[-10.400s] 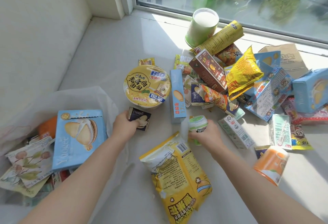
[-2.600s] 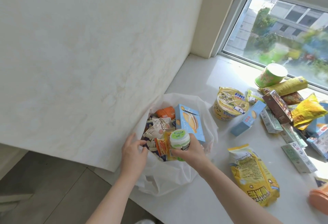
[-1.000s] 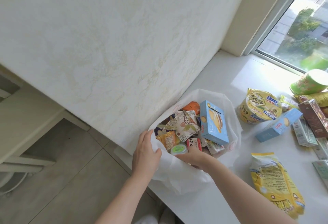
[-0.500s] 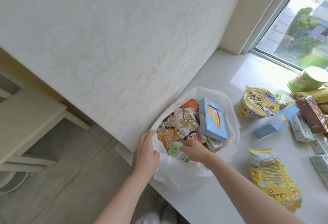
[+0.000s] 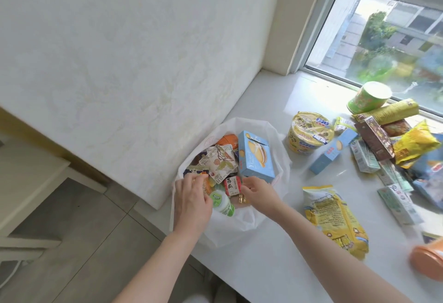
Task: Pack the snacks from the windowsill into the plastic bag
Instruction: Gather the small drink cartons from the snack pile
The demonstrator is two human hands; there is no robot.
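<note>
**Soft bag, light snacks: how to hold them**

The thin white plastic bag (image 5: pixel 230 228) sits at the near end of the pale windowsill (image 5: pixel 271 262), right by the wall. Its mouth is open and it is already quite full. Both hands are inside the mouth. The left hand (image 5: pixel 191 203) has its fingers bent down among the packets. I cannot tell if it is gripping one or just pushing. The right hand (image 5: pixel 257 193) has its fingers curled in close, near a small red and white packet (image 5: pixel 232 185), but I cannot tell if it holds anything. A small white bottle with a green lid (image 5: pixel 221 203) lies in the bag between the hands, and no fingers are wrapped around it.

The bag is soft and floppy, so it needs a hand on its rim to stay open.

Many snacks wait on the sill. The big yellow crinkly bag (image 5: pixel 333 218) looks light and puffy and could crush, so hold it gently by its top edge. The round yellow noodle bowl (image 5: pixel 309 136) is stiff, so grip its sides. The long light blue box (image 5: pixel 332 151) is firm and easy to pinch around its middle.
</note>
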